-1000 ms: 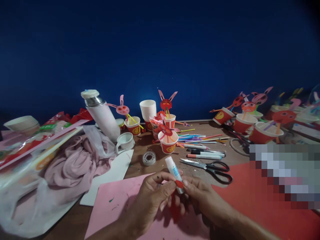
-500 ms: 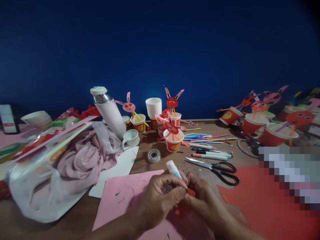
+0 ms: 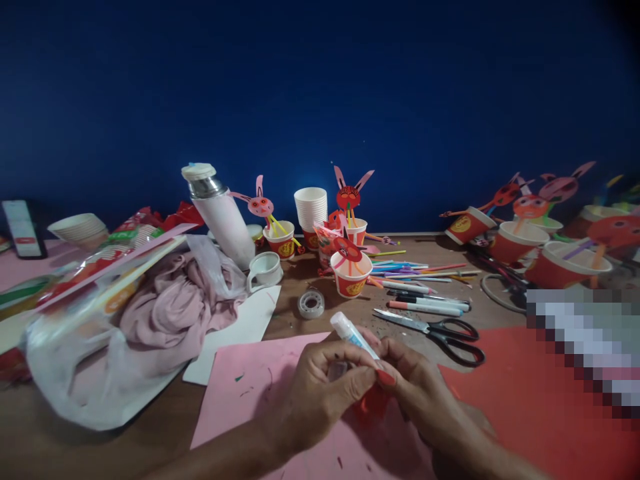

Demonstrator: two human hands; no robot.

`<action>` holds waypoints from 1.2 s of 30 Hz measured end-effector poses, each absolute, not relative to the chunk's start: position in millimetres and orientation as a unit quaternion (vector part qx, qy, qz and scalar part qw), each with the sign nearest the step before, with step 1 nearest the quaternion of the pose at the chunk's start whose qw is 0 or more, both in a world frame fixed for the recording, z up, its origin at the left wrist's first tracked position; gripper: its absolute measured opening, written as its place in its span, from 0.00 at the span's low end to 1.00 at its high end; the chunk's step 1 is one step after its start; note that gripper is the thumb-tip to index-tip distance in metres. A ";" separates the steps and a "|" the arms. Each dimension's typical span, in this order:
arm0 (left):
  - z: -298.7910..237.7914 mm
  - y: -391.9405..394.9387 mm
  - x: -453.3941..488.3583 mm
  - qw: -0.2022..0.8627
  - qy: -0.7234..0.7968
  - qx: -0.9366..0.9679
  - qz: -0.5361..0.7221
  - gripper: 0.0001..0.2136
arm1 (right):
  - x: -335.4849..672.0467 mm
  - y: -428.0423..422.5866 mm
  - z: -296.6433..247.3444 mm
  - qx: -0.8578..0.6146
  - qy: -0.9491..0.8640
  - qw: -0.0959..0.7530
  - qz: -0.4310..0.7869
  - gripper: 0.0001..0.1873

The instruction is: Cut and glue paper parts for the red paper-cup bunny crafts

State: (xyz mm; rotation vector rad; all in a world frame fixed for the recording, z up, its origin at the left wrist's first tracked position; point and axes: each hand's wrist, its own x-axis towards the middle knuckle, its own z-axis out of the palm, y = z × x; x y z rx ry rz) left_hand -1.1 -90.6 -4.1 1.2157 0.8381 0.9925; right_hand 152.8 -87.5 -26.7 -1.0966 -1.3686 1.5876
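Wide cluttered desk (image 3: pixel 45 450), and right under the hands a pink sheet (image 3: pixel 240 407), with a red sheet (image 3: pixel 525 413) spreading out beyond the right hand (image 3: pixel 425 400). Left hand (image 3: pixel 320 400) and right hand are closed and pressed together fingertip to fingertip, equally near their work. Scissors (image 3: pixel 440 330) lie just past the right hand, blades pointing left. Up out of the pinch comes the glue stick (image 3: pixel 353 331), long axis tilted away and to the left, capped end farthest from the hands; which hand carries it I cannot tell. Clamped between the thumbs sits the red paper piece (image 3: pixel 386 378), right at the stick's near end.
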 end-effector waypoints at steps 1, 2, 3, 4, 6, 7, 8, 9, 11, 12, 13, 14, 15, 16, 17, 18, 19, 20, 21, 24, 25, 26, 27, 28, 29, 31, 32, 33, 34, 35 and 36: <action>-5.3 -90.7 -1.0 0.630 0.367 0.529 0.436 0.05 | 153.2 -87.8 -28.4 -0.424 -0.528 0.377 0.632 0.23; -6.6 -90.9 -0.5 0.633 0.366 0.524 0.437 0.05 | 153.9 -88.3 -29.1 -0.424 -0.525 0.377 0.635 0.23; -7.6 -90.9 0.3 0.638 0.365 0.516 0.440 0.05 | 154.8 -89.0 -28.8 -0.428 -0.526 0.377 0.631 0.22; -8.3 -91.0 1.3 0.646 0.363 0.506 0.442 0.06 | 155.9 -89.9 -27.8 -0.435 -0.531 0.374 0.623 0.21; -8.4 -91.0 3.2 0.674 0.356 0.478 0.436 0.09 | 157.8 -91.8 -24.7 -0.457 -0.538 0.364 0.608 0.22; -7.7 -90.9 3.7 0.688 0.352 0.466 0.430 0.10 | 158.5 -92.6 -23.0 -0.466 -0.538 0.357 0.605 0.22; -6.7 -90.9 3.8 0.698 0.351 0.457 0.425 0.10 | 158.8 -93.2 -21.5 -0.469 -0.537 0.351 0.607 0.23; -5.4 -90.9 3.4 0.701 0.350 0.454 0.423 0.10 | 158.8 -93.6 -20.3 -0.467 -0.536 0.345 0.613 0.23; -3.0 -91.0 1.7 0.691 0.350 0.463 0.432 0.09 | 157.7 -93.4 -18.9 -0.452 -0.530 0.345 0.629 0.23; -2.2 -91.1 0.7 0.684 0.349 0.469 0.437 0.08 | 156.7 -93.1 -18.7 -0.443 -0.522 0.347 0.641 0.22; -1.7 -91.3 -0.2 0.680 0.348 0.473 0.440 0.08 | 155.7 -92.7 -18.7 -0.433 -0.513 0.354 0.651 0.22; -1.6 -91.6 -0.9 0.677 0.349 0.473 0.443 0.09 | 154.8 -92.2 -19.0 -0.425 -0.503 0.362 0.659 0.22; -1.7 -91.8 -1.2 0.676 0.354 0.470 0.444 0.09 | 153.9 -91.9 -19.5 -0.418 -0.495 0.370 0.665 0.22; -2.0 -92.1 -1.1 0.675 0.361 0.465 0.444 0.09 | 153.3 -91.6 -20.0 -0.410 -0.490 0.376 0.671 0.22; -2.2 -92.3 -0.6 0.676 0.367 0.460 0.445 0.09 | 152.9 -91.5 -20.7 -0.404 -0.489 0.377 0.675 0.22; -2.2 -92.5 0.2 0.679 0.366 0.454 0.446 0.09 | 152.6 -91.5 -21.4 -0.404 -0.490 0.373 0.676 0.22; -2.0 -92.7 1.3 0.689 0.359 0.445 0.445 0.10 | 152.6 -91.7 -22.2 -0.410 -0.490 0.364 0.678 0.22; -1.4 -92.7 2.3 0.705 0.347 0.434 0.441 0.10 | 152.7 -92.0 -23.0 -0.416 -0.489 0.352 0.681 0.23; -0.6 -92.7 3.3 0.723 0.331 0.422 0.436 0.11 | 152.9 -92.3 -23.7 -0.419 -0.489 0.341 0.685 0.25; 2.0 -92.0 4.4 0.743 0.307 0.405 0.435 0.11 | 153.8 -92.9 -25.3 -0.426 -0.476 0.328 0.696 0.28; 2.2 -91.5 3.9 0.732 0.313 0.411 0.444 0.11 | 154.1 -92.7 -25.4 -0.426 -0.474 0.333 0.695 0.26; 1.9 -91.1 3.3 0.717 0.323 0.419 0.453 0.10 | 154.2 -92.2 -25.2 -0.427 -0.476 0.340 0.690 0.25; 0.9 -90.7 2.5 0.703 0.338 0.425 0.459 0.09 | 154.2 -91.7 -25.0 -0.430 -0.478 0.352 0.680 0.23; -0.6 -90.4 1.8 0.692 0.353 0.429 0.460 0.08 | 153.9 -91.1 -24.7 -0.433 -0.483 0.363 0.668 0.23; -2.5 -90.2 1.4 0.690 0.361 0.429 0.458 0.07 | 153.5 -90.6 -24.7 -0.435 -0.488 0.374 0.658 0.23; -6.4 -90.2 1.6 0.695 0.363 0.418 0.458 0.07 | 152.4 -90.2 -26.1 -0.440 -0.484 0.385 0.651 0.23; -7.8 -90.3 2.3 0.697 0.360 0.414 0.462 0.07 | 151.8 -90.4 -27.5 -0.440 -0.479 0.384 0.655 0.23; -8.6 -90.5 3.2 0.702 0.353 0.409 0.464 0.07 | 151.3 -90.7 -29.3 -0.436 -0.472 0.379 0.666 0.23; -8.7 -90.6 4.2 0.711 0.340 0.405 0.463 0.08 | 150.9 -91.2 -31.2 -0.426 -0.466 0.368 0.682 0.23; -8.4 -90.6 5.1 0.724 0.326 0.400 0.457 0.08 | 150.6 -91.5 -32.9 -0.413 -0.462 0.357 0.699 0.25; -7.8 -90.4 5.7 0.739 0.310 0.396 0.449 0.09 | 150.6 -91.7 -34.0 -0.403 -0.458 0.345 0.713 0.28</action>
